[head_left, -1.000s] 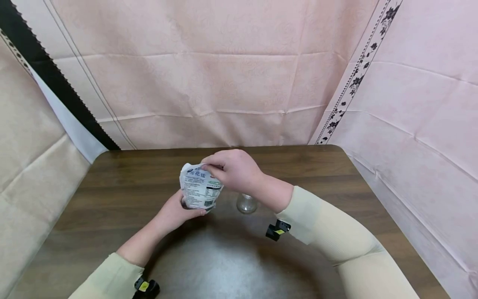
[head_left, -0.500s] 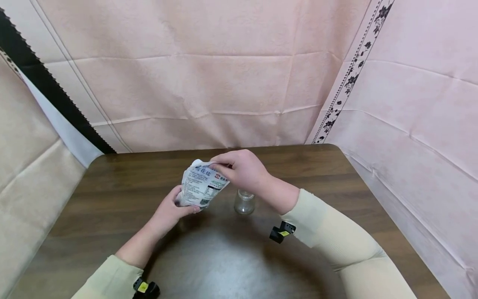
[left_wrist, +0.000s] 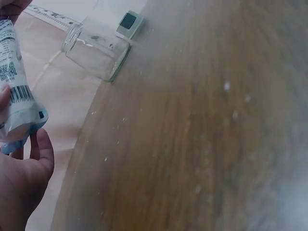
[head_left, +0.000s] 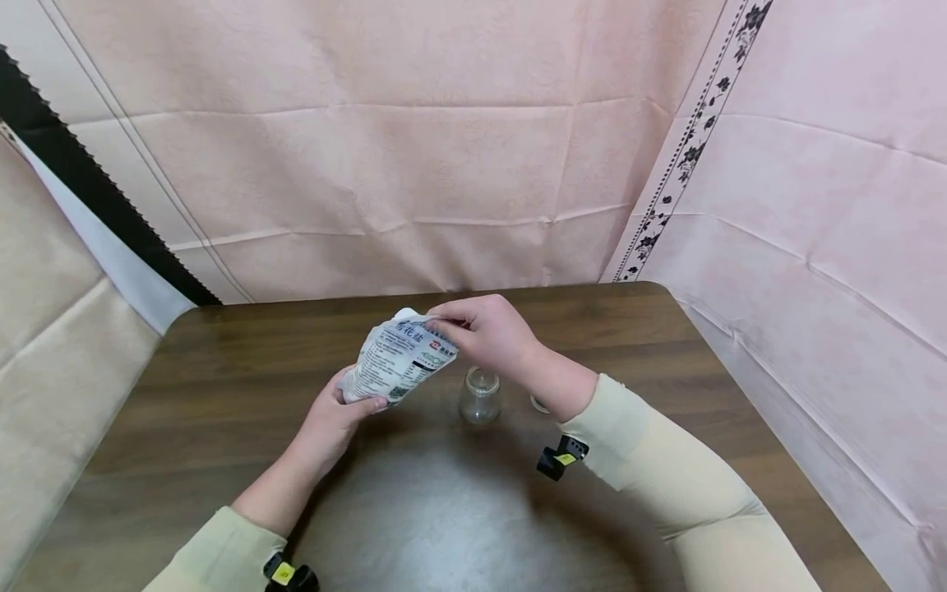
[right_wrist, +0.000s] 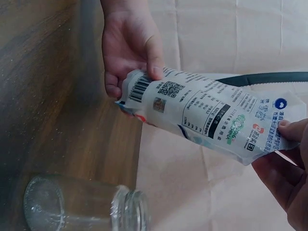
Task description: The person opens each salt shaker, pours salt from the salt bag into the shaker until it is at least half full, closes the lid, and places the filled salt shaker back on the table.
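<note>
My left hand (head_left: 333, 415) grips the bottom end of a white printed bag of salt (head_left: 395, 362), its thumb across the printed side. The top corner is pinched between thumb and fingers of my right hand (head_left: 491, 333). Held above the table, the bag leans with its top toward the right; the right wrist view shows its barcode (right_wrist: 140, 89) by the left thumb. A clear glass jar (head_left: 479, 400) stands upright on the table, just right of the bag and below the right hand. Its threaded mouth (right_wrist: 130, 209) is uncovered.
Beside the jar lies a small pale piece with a dark square centre (left_wrist: 129, 23), mostly hidden by the right wrist in the head view. White specks dot the brown wooden table (head_left: 444, 510). Pink cloth (head_left: 370, 181) hangs behind it.
The bag's top has swung rightward with the right hand, and the bag tilts more. The left hand has shifted slightly left. More of the jar shows from behind the right hand.
</note>
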Action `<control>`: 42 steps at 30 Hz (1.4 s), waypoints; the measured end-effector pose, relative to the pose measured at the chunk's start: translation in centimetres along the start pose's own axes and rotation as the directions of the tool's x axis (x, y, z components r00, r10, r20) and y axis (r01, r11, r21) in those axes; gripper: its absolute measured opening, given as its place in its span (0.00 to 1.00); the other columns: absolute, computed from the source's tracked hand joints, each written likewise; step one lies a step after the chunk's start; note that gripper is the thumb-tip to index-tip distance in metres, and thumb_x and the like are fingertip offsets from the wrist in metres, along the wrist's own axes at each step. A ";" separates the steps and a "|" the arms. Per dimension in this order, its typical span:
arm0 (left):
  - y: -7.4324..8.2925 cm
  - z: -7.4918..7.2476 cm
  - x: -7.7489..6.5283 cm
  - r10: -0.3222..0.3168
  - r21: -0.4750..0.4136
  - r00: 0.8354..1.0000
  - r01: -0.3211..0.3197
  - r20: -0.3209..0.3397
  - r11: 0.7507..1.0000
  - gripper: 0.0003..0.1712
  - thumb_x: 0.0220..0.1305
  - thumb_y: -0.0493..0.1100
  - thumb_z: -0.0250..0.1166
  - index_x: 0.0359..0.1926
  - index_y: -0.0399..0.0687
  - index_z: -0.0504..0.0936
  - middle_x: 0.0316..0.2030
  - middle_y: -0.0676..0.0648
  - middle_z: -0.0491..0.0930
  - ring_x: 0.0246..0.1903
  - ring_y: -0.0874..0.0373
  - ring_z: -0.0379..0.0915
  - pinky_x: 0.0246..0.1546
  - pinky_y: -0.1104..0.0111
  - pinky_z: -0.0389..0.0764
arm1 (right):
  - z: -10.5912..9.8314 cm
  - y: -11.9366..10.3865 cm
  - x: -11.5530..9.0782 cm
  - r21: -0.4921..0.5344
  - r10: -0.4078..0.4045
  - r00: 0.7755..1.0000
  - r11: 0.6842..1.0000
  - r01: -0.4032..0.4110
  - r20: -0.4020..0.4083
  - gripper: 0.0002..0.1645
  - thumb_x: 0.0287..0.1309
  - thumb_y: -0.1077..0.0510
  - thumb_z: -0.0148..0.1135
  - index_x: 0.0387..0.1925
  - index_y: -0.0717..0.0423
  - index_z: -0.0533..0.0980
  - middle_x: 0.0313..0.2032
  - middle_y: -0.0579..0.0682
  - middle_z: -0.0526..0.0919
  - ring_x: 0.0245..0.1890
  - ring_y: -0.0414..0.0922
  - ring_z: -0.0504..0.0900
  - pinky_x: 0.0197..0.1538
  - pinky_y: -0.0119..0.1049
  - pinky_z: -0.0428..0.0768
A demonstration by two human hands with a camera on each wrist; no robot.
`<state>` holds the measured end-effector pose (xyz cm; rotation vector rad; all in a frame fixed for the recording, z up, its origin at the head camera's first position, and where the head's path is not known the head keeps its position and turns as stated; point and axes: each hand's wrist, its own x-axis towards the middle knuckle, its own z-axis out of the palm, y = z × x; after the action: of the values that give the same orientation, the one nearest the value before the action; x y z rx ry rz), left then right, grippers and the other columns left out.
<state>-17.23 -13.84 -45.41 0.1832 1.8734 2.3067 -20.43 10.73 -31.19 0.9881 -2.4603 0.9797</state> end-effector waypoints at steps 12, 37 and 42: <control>-0.7 0.8 0.3 0.016 -0.125 1.000 -0.013 0.019 0.992 0.30 0.59 0.31 0.61 0.59 0.49 0.60 0.46 0.53 0.78 0.43 0.62 0.76 0.42 0.72 0.76 | 0.1 1.9 -0.8 0.078 0.146 0.989 0.986 -0.147 0.013 0.08 0.54 0.51 0.65 0.37 0.44 0.84 0.32 0.38 0.84 0.26 0.32 0.77 0.30 0.29 0.76; -0.8 1.3 0.8 -0.035 -0.063 0.999 0.033 -0.031 0.997 0.32 0.56 0.36 0.66 0.59 0.46 0.60 0.49 0.47 0.74 0.44 0.58 0.76 0.45 0.65 0.77 | 0.7 5.7 -3.6 0.173 0.258 0.964 0.949 -0.264 0.056 0.08 0.57 0.52 0.62 0.38 0.45 0.83 0.31 0.41 0.83 0.25 0.37 0.76 0.25 0.31 0.75; -0.7 1.3 0.8 -0.050 -0.052 0.996 0.046 -0.074 0.998 0.33 0.54 0.38 0.68 0.58 0.44 0.62 0.48 0.47 0.76 0.42 0.59 0.77 0.45 0.67 0.77 | 0.7 5.9 -4.1 0.171 0.262 0.963 0.948 -0.268 0.054 0.07 0.57 0.52 0.63 0.37 0.45 0.83 0.30 0.41 0.82 0.25 0.38 0.76 0.24 0.31 0.74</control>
<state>-17.70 -12.30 -45.81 0.0445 1.8306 2.3570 -21.71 15.33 -36.63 0.7377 -2.6159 1.2976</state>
